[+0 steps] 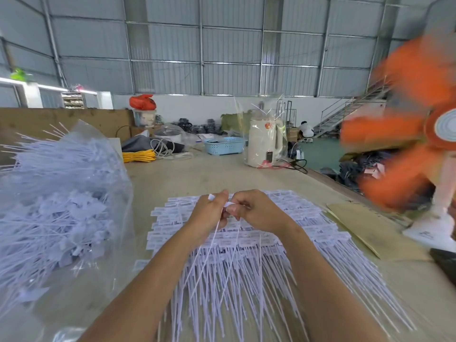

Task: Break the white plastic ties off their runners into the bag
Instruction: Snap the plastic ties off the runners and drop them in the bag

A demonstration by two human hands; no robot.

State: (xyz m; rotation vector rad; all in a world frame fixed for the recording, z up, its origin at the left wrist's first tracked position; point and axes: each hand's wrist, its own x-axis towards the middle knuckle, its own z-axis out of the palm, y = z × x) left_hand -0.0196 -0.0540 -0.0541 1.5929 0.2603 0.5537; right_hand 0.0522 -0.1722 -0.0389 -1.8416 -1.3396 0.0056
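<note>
Grey metal walls close off a big hall behind a pale table [197,174]. On it lies a spread of ties [246,255], tags away from the person, tails fanning toward them. Both hands meet above that spread: the left hand [209,213] and right hand [254,211] have fingers curled, pinching 1 small white tag between them, thin tails hanging down from the grip. At left stands a clear bag [61,206] stuffed with loose ties. Blurred at right is an orange fan [414,124]
</note>
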